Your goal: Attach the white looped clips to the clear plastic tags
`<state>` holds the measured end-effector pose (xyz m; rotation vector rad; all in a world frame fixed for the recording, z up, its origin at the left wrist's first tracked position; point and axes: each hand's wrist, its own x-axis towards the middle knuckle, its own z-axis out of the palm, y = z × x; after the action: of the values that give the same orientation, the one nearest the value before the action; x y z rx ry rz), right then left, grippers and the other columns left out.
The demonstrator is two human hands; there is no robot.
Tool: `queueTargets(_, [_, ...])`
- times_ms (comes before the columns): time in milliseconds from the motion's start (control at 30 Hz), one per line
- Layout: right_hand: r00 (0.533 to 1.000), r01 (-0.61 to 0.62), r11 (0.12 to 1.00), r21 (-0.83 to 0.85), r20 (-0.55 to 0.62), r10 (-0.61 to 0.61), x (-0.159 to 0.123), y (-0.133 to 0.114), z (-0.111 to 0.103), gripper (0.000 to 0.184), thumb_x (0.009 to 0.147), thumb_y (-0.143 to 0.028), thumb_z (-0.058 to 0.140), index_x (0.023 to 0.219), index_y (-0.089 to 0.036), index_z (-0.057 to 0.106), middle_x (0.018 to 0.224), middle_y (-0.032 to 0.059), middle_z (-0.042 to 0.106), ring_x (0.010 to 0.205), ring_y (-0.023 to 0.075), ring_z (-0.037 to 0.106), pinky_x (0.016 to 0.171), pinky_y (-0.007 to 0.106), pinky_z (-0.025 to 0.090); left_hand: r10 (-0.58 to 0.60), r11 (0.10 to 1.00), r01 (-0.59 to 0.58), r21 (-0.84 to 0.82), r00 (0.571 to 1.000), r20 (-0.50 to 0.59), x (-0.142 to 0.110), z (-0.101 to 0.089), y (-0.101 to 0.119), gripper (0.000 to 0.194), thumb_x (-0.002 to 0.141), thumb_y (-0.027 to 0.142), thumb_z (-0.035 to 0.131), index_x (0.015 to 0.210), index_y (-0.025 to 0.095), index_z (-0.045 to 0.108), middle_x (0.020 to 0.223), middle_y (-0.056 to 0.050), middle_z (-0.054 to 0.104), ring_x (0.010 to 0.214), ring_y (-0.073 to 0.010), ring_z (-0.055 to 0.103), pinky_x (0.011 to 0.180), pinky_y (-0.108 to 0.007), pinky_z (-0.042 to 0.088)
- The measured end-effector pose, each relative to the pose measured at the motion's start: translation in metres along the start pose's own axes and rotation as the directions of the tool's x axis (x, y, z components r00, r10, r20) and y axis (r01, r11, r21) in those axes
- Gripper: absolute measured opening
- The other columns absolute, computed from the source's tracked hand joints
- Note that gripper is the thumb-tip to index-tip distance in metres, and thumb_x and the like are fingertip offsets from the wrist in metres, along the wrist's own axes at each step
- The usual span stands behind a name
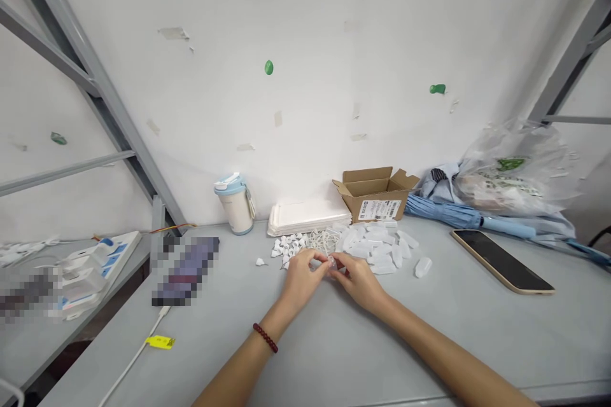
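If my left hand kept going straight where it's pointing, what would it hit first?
Your left hand holds a small clear piece; beyond that, it would probably meet your right hand first, though depth is unclear.

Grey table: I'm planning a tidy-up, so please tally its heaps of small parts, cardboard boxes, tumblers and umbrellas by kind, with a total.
Heaps of small parts: 3 (white pieces, thin cords, translucent cases; each too jumbled to count singly)
Cardboard box: 1
Tumbler: 1
Blue umbrella: 1
Total: 6
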<state>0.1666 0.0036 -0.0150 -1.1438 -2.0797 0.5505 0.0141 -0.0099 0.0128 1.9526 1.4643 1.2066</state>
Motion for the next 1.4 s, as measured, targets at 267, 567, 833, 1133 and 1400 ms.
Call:
queueTargets(267, [1.0, 0.01, 1.0, -0.013, 0.026, -0.01, 0.0043, 0.0035, -0.0003, 0.014, 0.083, -0.023, 0.049, 0.093, -0.017, 0.057, 0.078, 0.0049, 0.065, 0.068, 0.0173, 0.058, 0.06, 0.027, 0.043, 0.027, 0.997, -0.031, 0.071, 0.998, 0.058, 0.001, 0.0002, -0.0024, 0.011, 0.078, 0.018, 0.056, 0.076, 0.019, 0.067, 0.082, -0.002, 0.07, 0.084, -0.0185, 0.06, 0.077, -0.031, 0.045])
queueTargets(567, [0.999, 0.014, 0.999, -0.039, 0.032, -0.013, 0.0046, 0.0025, -0.0007, 0.018, 0.084, -0.028, 0.047, 0.092, -0.017, 0.058, 0.078, 0.0052, 0.065, 0.065, 0.017, 0.058, 0.058, 0.028, 0.044, 0.089, 0.987, -0.098, 0.127, 0.993, 0.074, -0.0013, -0.0011, -0.0062, 0.013, 0.081, 0.018, 0.053, 0.075, 0.018, 0.065, 0.08, -0.003, 0.068, 0.085, -0.0185, 0.057, 0.078, -0.031, 0.044])
queueTargets(833, [1.0, 0.013, 0.998, -0.055, 0.017, -0.012, 0.0041, 0.001, -0.0007, 0.017, 0.084, -0.028, 0.047, 0.091, -0.017, 0.057, 0.076, 0.0045, 0.064, 0.066, 0.0166, 0.057, 0.058, 0.027, 0.043, 0.096, 0.988, -0.104, 0.11, 0.993, 0.074, -0.0015, 0.0008, -0.0074, 0.013, 0.08, 0.017, 0.053, 0.077, 0.019, 0.065, 0.081, -0.003, 0.068, 0.087, -0.0187, 0.057, 0.08, -0.031, 0.044])
queueTargets(1133, [0.999, 0.051, 0.993, -0.109, 0.025, -0.048, 0.005, 0.0012, -0.0006, 0.015, 0.085, -0.027, 0.045, 0.088, -0.018, 0.057, 0.074, 0.0043, 0.063, 0.064, 0.0166, 0.056, 0.059, 0.027, 0.043, 0.067, 0.991, -0.077, 0.109, 0.994, 0.092, 0.0008, -0.0003, -0.0089, 0.014, 0.08, 0.02, 0.052, 0.076, 0.019, 0.065, 0.083, -0.003, 0.068, 0.088, -0.0187, 0.057, 0.081, -0.031, 0.043])
queueTargets(1400, [0.995, 0.098, 0.979, -0.181, 0.003, -0.099, 0.0022, 0.0016, -0.0005, 0.017, 0.084, -0.026, 0.047, 0.093, -0.018, 0.058, 0.076, 0.006, 0.064, 0.064, 0.0174, 0.057, 0.057, 0.027, 0.043, 0.032, 0.995, -0.045, 0.089, 0.989, 0.143, 0.0014, -0.0042, -0.0019, 0.016, 0.08, 0.021, 0.052, 0.074, 0.019, 0.067, 0.08, -0.002, 0.069, 0.084, -0.0184, 0.056, 0.079, -0.03, 0.042])
